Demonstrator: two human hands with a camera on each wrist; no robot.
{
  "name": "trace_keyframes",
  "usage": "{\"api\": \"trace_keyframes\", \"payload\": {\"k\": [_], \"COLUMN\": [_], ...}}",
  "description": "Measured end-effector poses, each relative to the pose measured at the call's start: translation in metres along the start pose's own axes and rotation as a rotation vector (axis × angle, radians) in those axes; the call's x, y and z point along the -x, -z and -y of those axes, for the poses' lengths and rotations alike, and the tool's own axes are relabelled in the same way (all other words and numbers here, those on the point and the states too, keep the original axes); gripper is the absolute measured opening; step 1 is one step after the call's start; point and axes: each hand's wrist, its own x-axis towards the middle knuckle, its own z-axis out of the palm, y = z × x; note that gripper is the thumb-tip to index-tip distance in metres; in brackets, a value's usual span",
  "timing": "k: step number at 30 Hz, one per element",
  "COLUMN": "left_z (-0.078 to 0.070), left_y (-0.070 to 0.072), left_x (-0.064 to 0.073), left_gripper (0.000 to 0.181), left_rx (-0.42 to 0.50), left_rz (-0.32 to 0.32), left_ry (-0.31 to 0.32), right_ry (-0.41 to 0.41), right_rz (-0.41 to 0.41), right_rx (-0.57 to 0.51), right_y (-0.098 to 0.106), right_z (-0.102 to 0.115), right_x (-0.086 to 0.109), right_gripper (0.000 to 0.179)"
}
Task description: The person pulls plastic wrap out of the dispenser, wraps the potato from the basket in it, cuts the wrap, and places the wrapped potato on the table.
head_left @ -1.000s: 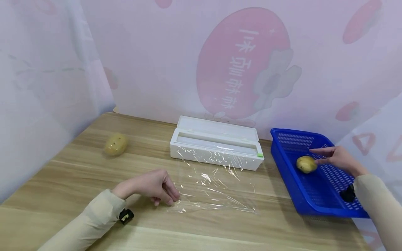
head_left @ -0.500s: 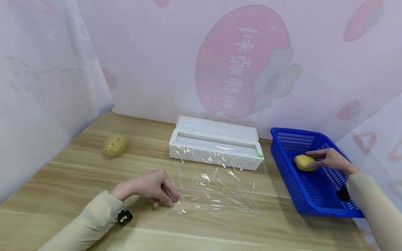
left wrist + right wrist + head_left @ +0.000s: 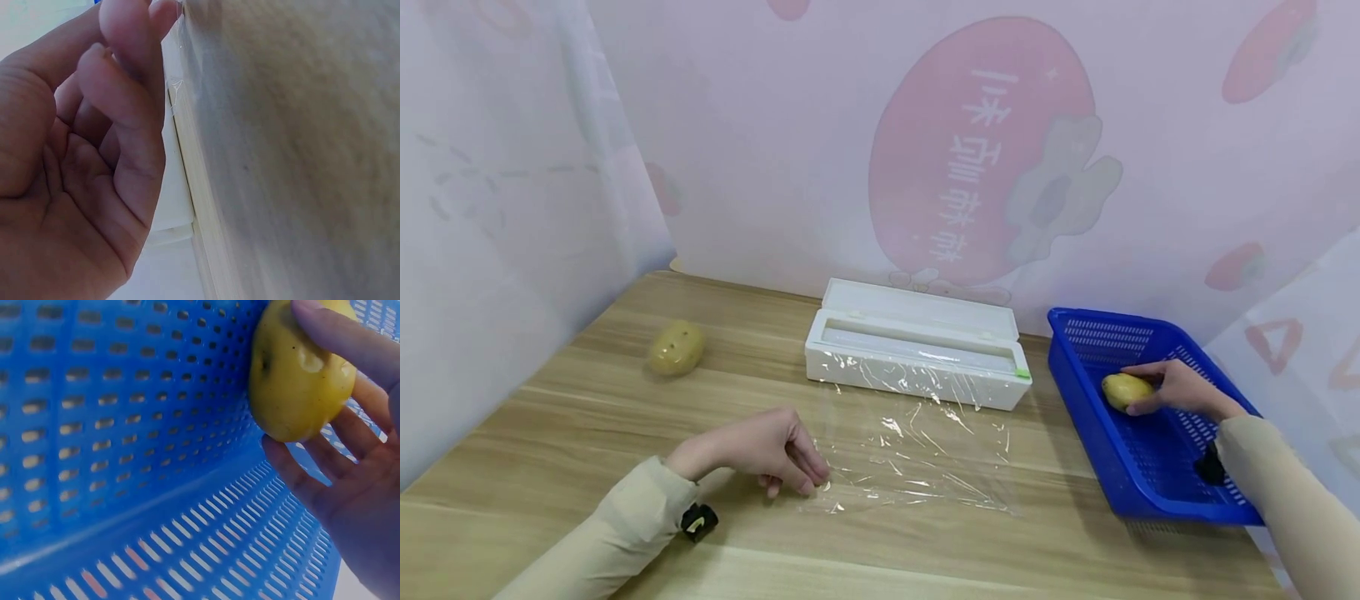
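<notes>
In the head view my left hand (image 3: 767,450) pinches the near left corner of a clear sheet of cling film (image 3: 917,467). The film runs over the table from the front of a white cling film dispenser (image 3: 910,379) with its lid up. The left wrist view has the curled fingers (image 3: 125,94) with a bit of film at their tips. Over at the right, my right hand (image 3: 1183,387) grips a yellow potato (image 3: 1122,392) inside a blue basket (image 3: 1120,475). Thumb and fingers lie on opposite sides of the potato (image 3: 294,381) in the right wrist view, near the perforated wall.
Another potato (image 3: 676,347), with a glossy surface, lies on the wooden table (image 3: 760,550) at the back left. Behind the dispenser hangs a printed pale pink cloth (image 3: 760,167). The basket's raised rim stands around my right hand.
My right hand has moved left inside the basket and taken hold of the potato, which has turned and shifted slightly left. The left hand stays at the film's corner.
</notes>
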Motion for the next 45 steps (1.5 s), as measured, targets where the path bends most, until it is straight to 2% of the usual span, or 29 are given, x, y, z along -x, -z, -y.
{"api": "trace_keyframes", "payload": {"k": [12, 21, 28, 34, 41, 45], "left_z": [0.001, 0.003, 0.002, 0.002, 0.001, 0.001], "left_y": [0.001, 0.001, 0.001, 0.001, 0.001, 0.001], "left_x": [0.001, 0.001, 0.001, 0.001, 0.0, -0.001], "left_gripper": [0.017, 0.016, 0.015, 0.015, 0.015, 0.015], "left_rx": [-0.028, -0.026, -0.04, -0.039, -0.035, -0.039], "left_rz": [0.007, 0.01, 0.004, 0.009, 0.012, 0.014], "left_ry": [-0.016, -0.021, -0.021, -0.017, -0.017, -0.016], "right_ry": [-0.04, -0.022, -0.011, -0.023, 0.051, 0.074], "right_rz": [-0.085, -0.135, -0.217, -0.219, -0.287, -0.296], "right_rx": [-0.101, -0.211, -0.289, -0.299, -0.4, -0.44], "right_y": [0.008, 0.024, 0.031, 0.032, 0.036, 0.033], "right_z": [0.019, 0.04, 0.053, 0.077, 0.111, 0.134], "right_x": [0.005, 0.012, 0.019, 0.024, 0.029, 0.032], "right_gripper": [0.077, 0.072, 0.065, 0.062, 0.057, 0.058]}}
